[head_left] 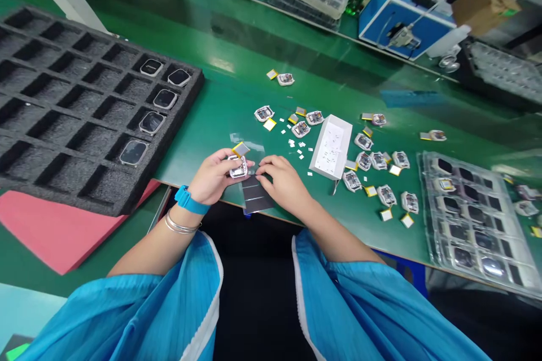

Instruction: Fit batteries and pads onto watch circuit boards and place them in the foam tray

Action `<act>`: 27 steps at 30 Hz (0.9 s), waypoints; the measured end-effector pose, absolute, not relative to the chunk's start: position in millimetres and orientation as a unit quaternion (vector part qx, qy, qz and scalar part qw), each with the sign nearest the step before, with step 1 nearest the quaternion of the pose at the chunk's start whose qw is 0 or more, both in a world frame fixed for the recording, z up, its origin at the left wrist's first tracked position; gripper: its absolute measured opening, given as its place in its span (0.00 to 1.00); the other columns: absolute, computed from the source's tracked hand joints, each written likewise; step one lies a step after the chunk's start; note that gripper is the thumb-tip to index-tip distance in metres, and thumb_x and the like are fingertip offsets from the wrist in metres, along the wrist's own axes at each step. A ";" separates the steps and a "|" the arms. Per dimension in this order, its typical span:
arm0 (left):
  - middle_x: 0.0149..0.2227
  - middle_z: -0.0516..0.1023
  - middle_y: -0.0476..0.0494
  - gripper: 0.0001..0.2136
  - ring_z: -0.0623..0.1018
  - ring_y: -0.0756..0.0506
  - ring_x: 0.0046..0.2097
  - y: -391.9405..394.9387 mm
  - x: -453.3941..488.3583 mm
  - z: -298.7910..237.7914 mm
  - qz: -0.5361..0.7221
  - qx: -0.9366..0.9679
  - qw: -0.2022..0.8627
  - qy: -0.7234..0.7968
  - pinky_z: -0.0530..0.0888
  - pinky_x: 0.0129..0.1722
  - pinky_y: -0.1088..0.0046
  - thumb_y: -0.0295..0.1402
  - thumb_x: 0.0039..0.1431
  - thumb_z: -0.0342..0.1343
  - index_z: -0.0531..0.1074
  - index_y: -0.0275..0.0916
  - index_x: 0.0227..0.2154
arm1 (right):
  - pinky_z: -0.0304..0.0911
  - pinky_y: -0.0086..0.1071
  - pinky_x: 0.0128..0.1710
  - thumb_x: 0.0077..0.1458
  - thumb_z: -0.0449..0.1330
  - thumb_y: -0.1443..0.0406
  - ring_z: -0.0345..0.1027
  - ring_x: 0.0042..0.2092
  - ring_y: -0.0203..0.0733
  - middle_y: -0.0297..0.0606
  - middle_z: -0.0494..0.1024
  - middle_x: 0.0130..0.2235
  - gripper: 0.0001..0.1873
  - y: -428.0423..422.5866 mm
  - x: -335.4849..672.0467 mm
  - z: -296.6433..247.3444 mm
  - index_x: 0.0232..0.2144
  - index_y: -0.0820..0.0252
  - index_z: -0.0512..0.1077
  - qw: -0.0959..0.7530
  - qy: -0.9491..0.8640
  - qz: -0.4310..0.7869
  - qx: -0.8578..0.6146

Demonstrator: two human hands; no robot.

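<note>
My left hand (214, 175) is closed round a small watch case (238, 167) with a yellow-edged battery (240, 149) sticking up from it. My right hand (283, 180) rests beside it, fingertips pinched together at the case's right edge and above a dark sheet of strips (255, 194) lying at the table's front edge. What the right fingertips hold, if anything, is too small to make out. Both wrists come out of blue sleeves; a blue band and bangles sit on the left wrist.
A black foam tray (63, 124) at left holds several watch faces. Several loose watch cases with batteries (372, 163) lie scattered round a white box (332, 146). A clear plastic tray (474, 220) of parts sits at right. A red mat (51, 231) lies under the foam tray.
</note>
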State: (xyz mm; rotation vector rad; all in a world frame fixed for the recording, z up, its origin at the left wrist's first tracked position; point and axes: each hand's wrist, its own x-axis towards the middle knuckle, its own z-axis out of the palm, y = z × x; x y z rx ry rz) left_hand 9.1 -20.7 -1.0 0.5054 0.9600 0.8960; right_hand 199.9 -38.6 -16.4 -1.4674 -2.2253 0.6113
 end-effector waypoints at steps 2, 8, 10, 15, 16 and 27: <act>0.32 0.82 0.41 0.08 0.82 0.46 0.36 -20.1 10.6 -1.2 0.413 0.234 0.764 0.437 0.79 0.41 0.66 0.24 0.50 0.62 0.71 0.34 0.34 | 0.66 0.45 0.51 0.57 0.61 0.71 0.68 0.46 0.47 0.43 0.75 0.43 0.04 -39.6 198.0 -18.1 0.34 0.60 0.77 0.202 -0.798 0.219 -0.524; 0.34 0.83 0.39 0.09 0.82 0.46 0.36 -20.3 11.5 -1.9 0.412 0.235 0.767 0.432 0.78 0.41 0.66 0.25 0.51 0.62 0.71 0.34 0.36 | 0.64 0.44 0.52 0.56 0.62 0.71 0.66 0.46 0.46 0.41 0.72 0.41 0.04 -27.4 194.9 -19.8 0.29 0.60 0.75 0.185 -0.779 0.250 -0.544; 0.34 0.83 0.39 0.09 0.82 0.46 0.36 -20.3 11.7 -2.0 0.414 0.234 0.766 0.432 0.78 0.41 0.66 0.25 0.50 0.62 0.71 0.34 0.35 | 0.65 0.44 0.50 0.57 0.60 0.71 0.65 0.46 0.46 0.41 0.70 0.41 0.05 -27.4 195.0 -22.2 0.29 0.60 0.73 0.183 -0.789 0.247 -0.532; 0.33 0.83 0.40 0.09 0.81 0.46 0.36 -19.7 13.7 0.2 0.416 0.233 0.764 0.434 0.78 0.40 0.67 0.25 0.49 0.63 0.71 0.34 0.34 | 0.65 0.45 0.49 0.62 0.55 0.70 0.63 0.46 0.47 0.45 0.71 0.44 0.05 -47.8 202.1 -20.9 0.34 0.58 0.69 0.237 -0.829 0.194 -0.469; 0.33 0.83 0.40 0.09 0.81 0.47 0.36 -19.7 14.3 1.0 0.415 0.235 0.763 0.437 0.78 0.40 0.68 0.25 0.49 0.63 0.71 0.34 0.34 | 0.64 0.45 0.49 0.63 0.54 0.69 0.64 0.47 0.47 0.44 0.71 0.44 0.05 -52.1 203.8 -17.2 0.34 0.57 0.70 0.266 -0.830 0.175 -0.457; 0.27 0.79 0.49 0.14 0.79 0.48 0.29 -24.2 20.1 7.2 0.422 0.284 0.729 0.457 0.80 0.30 0.71 0.30 0.41 0.69 0.73 0.36 0.33 | 0.69 0.35 0.40 0.49 0.66 0.65 0.74 0.35 0.40 0.34 0.80 0.31 0.06 -21.0 193.1 24.9 0.25 0.58 0.73 0.376 -0.683 0.448 -0.437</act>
